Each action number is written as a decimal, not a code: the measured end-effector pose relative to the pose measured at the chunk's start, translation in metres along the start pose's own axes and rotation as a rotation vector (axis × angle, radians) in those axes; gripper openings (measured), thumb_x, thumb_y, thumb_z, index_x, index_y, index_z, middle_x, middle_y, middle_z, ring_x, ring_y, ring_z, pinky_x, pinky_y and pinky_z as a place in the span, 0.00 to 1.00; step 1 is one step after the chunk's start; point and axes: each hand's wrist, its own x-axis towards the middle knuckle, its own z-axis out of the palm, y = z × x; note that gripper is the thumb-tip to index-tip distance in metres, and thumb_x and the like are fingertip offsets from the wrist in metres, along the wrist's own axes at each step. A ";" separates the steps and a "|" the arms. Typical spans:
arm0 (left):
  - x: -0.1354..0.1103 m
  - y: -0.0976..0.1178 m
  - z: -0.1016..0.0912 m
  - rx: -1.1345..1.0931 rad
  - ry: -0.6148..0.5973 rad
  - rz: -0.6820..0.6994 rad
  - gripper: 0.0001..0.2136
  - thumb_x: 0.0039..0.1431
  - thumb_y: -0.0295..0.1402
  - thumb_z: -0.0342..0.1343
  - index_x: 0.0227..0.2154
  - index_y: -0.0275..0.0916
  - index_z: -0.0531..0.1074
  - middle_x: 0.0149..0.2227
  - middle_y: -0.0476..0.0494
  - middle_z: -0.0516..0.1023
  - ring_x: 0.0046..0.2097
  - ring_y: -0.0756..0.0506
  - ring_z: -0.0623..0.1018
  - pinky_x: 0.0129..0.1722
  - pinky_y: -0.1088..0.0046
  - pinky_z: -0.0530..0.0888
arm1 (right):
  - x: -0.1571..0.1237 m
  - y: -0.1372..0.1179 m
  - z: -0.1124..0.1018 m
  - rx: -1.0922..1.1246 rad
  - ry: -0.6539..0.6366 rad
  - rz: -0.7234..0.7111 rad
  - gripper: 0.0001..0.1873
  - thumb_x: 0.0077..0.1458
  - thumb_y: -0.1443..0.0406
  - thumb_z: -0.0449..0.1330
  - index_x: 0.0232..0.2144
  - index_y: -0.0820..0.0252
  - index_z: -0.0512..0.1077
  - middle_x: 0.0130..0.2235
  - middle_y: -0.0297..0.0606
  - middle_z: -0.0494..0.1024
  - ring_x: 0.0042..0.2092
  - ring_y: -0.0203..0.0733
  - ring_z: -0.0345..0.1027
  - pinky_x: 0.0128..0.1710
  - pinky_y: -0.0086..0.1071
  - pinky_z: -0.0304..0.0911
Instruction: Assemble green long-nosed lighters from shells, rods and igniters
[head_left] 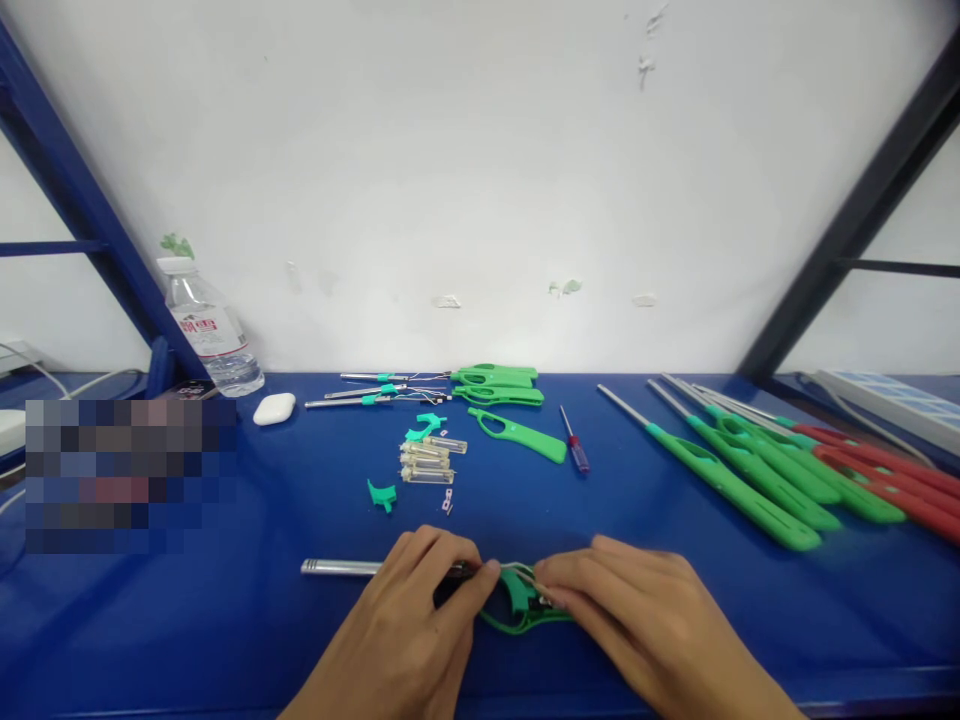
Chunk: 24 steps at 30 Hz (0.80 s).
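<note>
A green long-reach lighter (pixel 517 627) lies at the table's front, its casing showing trigger, wires and inner parts. My left hand (pixel 420 610) is closed around the base of its metal tube (pixel 341 567). My right hand (pixel 630 600) pinches at the handle, fingertips on the wires beside the green trigger (pixel 517 590); the rest of the handle is hidden beneath it. Just beyond are a loose teal trigger (pixel 383 495), several clear fuel tanks (pixel 427 465) and a small pale part (pixel 448 499).
Further back lie a green handle shell (pixel 521 437), a screwdriver (pixel 577 450) and several opened lighters (pixel 495 385). Whole green lighters (pixel 735 490) and red ones (pixel 892 480) fan out at right. A water bottle (pixel 214 335) and white case (pixel 274 409) stand left on the blue table (pixel 247 600).
</note>
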 end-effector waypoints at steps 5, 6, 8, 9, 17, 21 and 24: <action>0.000 0.001 -0.001 0.010 -0.002 -0.004 0.20 0.71 0.17 0.48 0.57 0.38 0.77 0.47 0.39 0.79 0.46 0.40 0.77 0.48 0.63 0.80 | 0.001 -0.001 -0.001 -0.022 0.001 -0.047 0.14 0.80 0.62 0.48 0.49 0.50 0.75 0.44 0.28 0.89 0.37 0.38 0.82 0.37 0.31 0.70; 0.000 0.001 -0.001 0.011 -0.003 -0.004 0.20 0.71 0.17 0.48 0.57 0.38 0.77 0.47 0.39 0.79 0.46 0.40 0.77 0.48 0.63 0.80 | 0.002 -0.001 -0.001 -0.025 -0.001 -0.054 0.14 0.80 0.62 0.48 0.49 0.51 0.75 0.44 0.28 0.89 0.37 0.37 0.82 0.36 0.31 0.70; 0.000 0.001 0.000 0.010 -0.009 -0.005 0.20 0.71 0.17 0.48 0.57 0.38 0.77 0.47 0.39 0.78 0.46 0.41 0.77 0.48 0.64 0.80 | 0.002 -0.001 -0.001 -0.027 -0.003 -0.059 0.14 0.80 0.62 0.49 0.50 0.50 0.75 0.44 0.28 0.89 0.37 0.37 0.82 0.36 0.31 0.70; 0.000 0.000 0.000 0.009 -0.016 -0.008 0.20 0.71 0.17 0.48 0.58 0.38 0.77 0.47 0.39 0.78 0.46 0.41 0.77 0.48 0.63 0.80 | 0.002 -0.001 -0.001 -0.027 -0.004 -0.058 0.13 0.80 0.62 0.49 0.50 0.50 0.75 0.44 0.27 0.89 0.36 0.37 0.82 0.36 0.31 0.70; -0.001 -0.001 0.000 0.007 -0.037 -0.004 0.20 0.71 0.17 0.48 0.59 0.37 0.75 0.48 0.38 0.78 0.45 0.40 0.76 0.47 0.61 0.80 | 0.000 -0.002 -0.003 -0.019 0.004 -0.069 0.13 0.80 0.63 0.51 0.49 0.52 0.76 0.43 0.28 0.89 0.35 0.37 0.82 0.36 0.31 0.71; -0.001 -0.002 0.001 0.006 -0.016 0.003 0.20 0.71 0.16 0.48 0.58 0.37 0.76 0.47 0.38 0.78 0.45 0.41 0.76 0.47 0.62 0.79 | 0.001 -0.002 -0.003 -0.013 0.002 -0.060 0.15 0.80 0.63 0.50 0.48 0.52 0.78 0.42 0.30 0.89 0.34 0.37 0.82 0.37 0.30 0.72; -0.002 -0.001 0.002 0.001 -0.005 -0.004 0.20 0.71 0.16 0.48 0.58 0.37 0.76 0.48 0.38 0.77 0.46 0.41 0.76 0.48 0.62 0.79 | 0.002 -0.001 -0.002 -0.009 0.027 -0.075 0.16 0.80 0.63 0.50 0.47 0.53 0.78 0.42 0.31 0.89 0.34 0.36 0.81 0.36 0.29 0.71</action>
